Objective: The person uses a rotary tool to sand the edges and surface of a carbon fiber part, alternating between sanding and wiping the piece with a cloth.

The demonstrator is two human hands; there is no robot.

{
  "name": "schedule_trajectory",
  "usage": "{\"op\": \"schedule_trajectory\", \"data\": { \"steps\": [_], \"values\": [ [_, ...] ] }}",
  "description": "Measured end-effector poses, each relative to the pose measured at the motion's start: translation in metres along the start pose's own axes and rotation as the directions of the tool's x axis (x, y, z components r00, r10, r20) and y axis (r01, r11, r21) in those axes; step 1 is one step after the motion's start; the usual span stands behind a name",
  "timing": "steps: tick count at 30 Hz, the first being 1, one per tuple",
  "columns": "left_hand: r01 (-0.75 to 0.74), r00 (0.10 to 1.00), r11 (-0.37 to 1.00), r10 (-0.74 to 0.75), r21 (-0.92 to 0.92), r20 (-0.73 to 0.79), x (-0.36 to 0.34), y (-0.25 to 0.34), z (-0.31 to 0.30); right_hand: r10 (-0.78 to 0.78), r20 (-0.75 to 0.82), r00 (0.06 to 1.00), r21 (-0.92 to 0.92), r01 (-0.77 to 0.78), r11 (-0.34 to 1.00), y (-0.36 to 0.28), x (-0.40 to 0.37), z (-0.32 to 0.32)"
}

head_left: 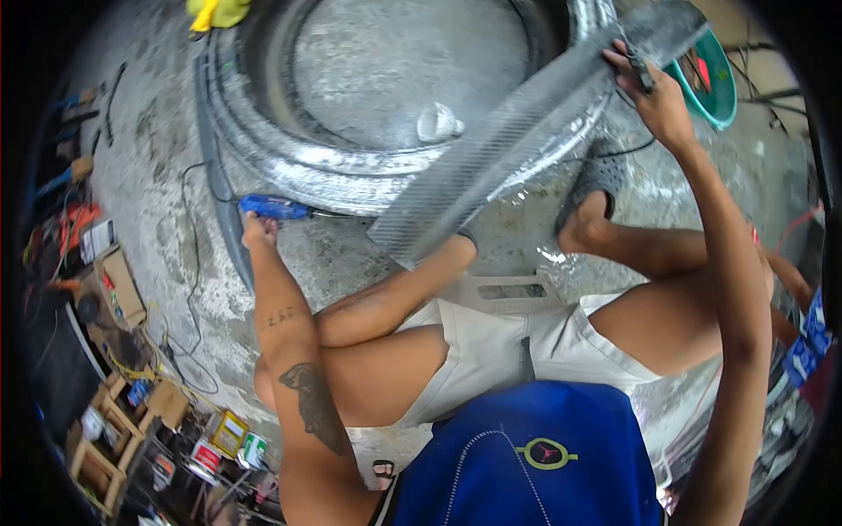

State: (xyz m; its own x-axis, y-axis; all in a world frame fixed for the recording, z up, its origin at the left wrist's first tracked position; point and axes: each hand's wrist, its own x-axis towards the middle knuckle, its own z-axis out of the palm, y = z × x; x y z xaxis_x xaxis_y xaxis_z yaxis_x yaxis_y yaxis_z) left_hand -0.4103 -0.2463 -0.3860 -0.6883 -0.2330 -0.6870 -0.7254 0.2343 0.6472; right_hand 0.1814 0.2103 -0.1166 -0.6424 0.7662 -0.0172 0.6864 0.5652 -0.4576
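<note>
My left hand [260, 226] is closed around a blue-handled corded tool [274, 208], whose thin dark shaft points right beneath the tire's rim. My right hand [658, 95] is raised at the upper right, its fingers closed at the edge of a long grey ribbed rubber strip [504, 131]. A small black piece [643, 74] shows between these fingers. The strip slants across the large tire [329, 167], and its lower end hangs over my bent leg. On the floor inside the tire's ring lies a white cup-like thing [437, 123].
A green basin [715, 83] stands at the upper right. Yellow gloves [217, 12] rest by the tire's far left edge. A dark strip [219, 167] and a black cord [189, 254] run along the left. Tools and boxes [118, 285] crowd the far left. Another person's arm [787, 280] shows at right.
</note>
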Motion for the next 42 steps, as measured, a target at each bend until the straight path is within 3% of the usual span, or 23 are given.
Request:
{"op": "schedule_trajectory", "data": {
  "steps": [2, 4, 5, 8, 9, 13, 15, 18, 20, 22, 24, 26, 28, 30, 32, 34, 42],
  "values": [
    [-0.001, 1.0, 1.0, 0.001, -0.004, 0.024, 0.002, -0.003, -0.001, -0.014, -0.032, 0.999, -0.002, 0.014, 1.0, 0.005, -0.004, 0.007],
    [0.124, 0.992, 0.974, -0.119, -0.191, 0.037, 0.01, -0.004, -0.006, 0.001, -0.034, 0.999, -0.05, -0.003, 0.999, -0.003, -0.002, 0.006],
    [0.21, 0.974, 0.948, -0.182, -0.24, 0.136, 0.019, -0.007, -0.011, -0.008, -0.027, 1.0, -0.027, 0.007, 1.0, -0.004, -0.001, 0.006],
    [0.234, 0.97, 0.927, -0.202, -0.294, 0.133, 0.025, -0.015, -0.009, -0.017, 0.005, 1.0, 0.019, 0.017, 1.0, -0.001, 0.0, 0.005],
    [0.241, 0.967, 0.926, -0.205, -0.291, 0.149, 0.021, -0.014, -0.006, -0.117, -0.007, 0.993, -0.1, 0.116, 0.988, -0.006, 0.002, 0.004],
    [0.259, 0.966, 0.923, -0.239, -0.285, 0.104, 0.011, -0.002, 0.002, -0.044, -0.032, 0.999, -0.082, 0.041, 0.996, -0.034, 0.0, -0.004],
    [0.316, 0.949, 0.903, -0.295, -0.292, 0.115, 0.012, 0.002, 0.004, 0.029, -0.018, 0.999, 0.041, -0.028, 0.999, -0.037, -0.001, -0.006],
    [0.287, 0.954, 0.926, -0.255, -0.246, 0.155, 0.019, -0.002, 0.006, -0.064, -0.042, 0.997, 0.028, 0.065, 0.997, -0.023, -0.002, 0.001],
    [0.275, 0.96, 0.937, -0.254, -0.217, 0.121, 0.037, -0.004, 0.006, -0.035, -0.035, 0.999, -0.007, 0.035, 0.999, -0.021, -0.006, 0.001],
    [0.259, 0.965, 0.944, -0.245, -0.205, 0.093, 0.036, -0.004, 0.012, -0.169, -0.035, 0.985, -0.012, 0.168, 0.986, -0.014, -0.001, 0.006],
    [0.15, 0.986, 0.986, -0.143, -0.078, 0.083, 0.03, 0.002, 0.015, -0.185, -0.036, 0.982, -0.04, 0.183, 0.982, -0.013, -0.005, 0.006],
    [0.057, 0.996, 0.998, -0.058, 0.023, 0.068, 0.017, 0.01, 0.02, -0.115, -0.071, 0.991, 0.05, 0.119, 0.992, -0.016, -0.006, 0.006],
    [-0.025, 0.999, 0.99, 0.018, 0.138, 0.05, -0.003, 0.012, 0.027, -0.096, -0.089, 0.991, -0.012, 0.095, 0.995, -0.012, -0.007, 0.008],
    [-0.167, 0.972, 0.969, 0.132, 0.183, 0.193, -0.012, 0.012, 0.025, -0.16, -0.11, 0.981, -0.029, 0.158, 0.987, -0.007, -0.006, 0.011],
    [-0.159, 0.97, 0.97, 0.119, 0.185, 0.213, -0.007, 0.011, 0.024, -0.152, -0.112, 0.982, -0.047, 0.148, 0.988, -0.006, -0.005, 0.014],
    [-0.078, 0.991, 0.984, 0.06, 0.162, 0.117, -0.015, 0.014, 0.03, -0.173, -0.1, 0.98, -0.078, 0.166, 0.983, -0.003, -0.003, 0.016],
    [-0.034, 0.994, 0.98, 0.013, 0.198, 0.107, -0.009, 0.027, 0.036, -0.161, -0.142, 0.977, -0.043, 0.157, 0.987, -0.003, -0.003, 0.021]
  ]
}}
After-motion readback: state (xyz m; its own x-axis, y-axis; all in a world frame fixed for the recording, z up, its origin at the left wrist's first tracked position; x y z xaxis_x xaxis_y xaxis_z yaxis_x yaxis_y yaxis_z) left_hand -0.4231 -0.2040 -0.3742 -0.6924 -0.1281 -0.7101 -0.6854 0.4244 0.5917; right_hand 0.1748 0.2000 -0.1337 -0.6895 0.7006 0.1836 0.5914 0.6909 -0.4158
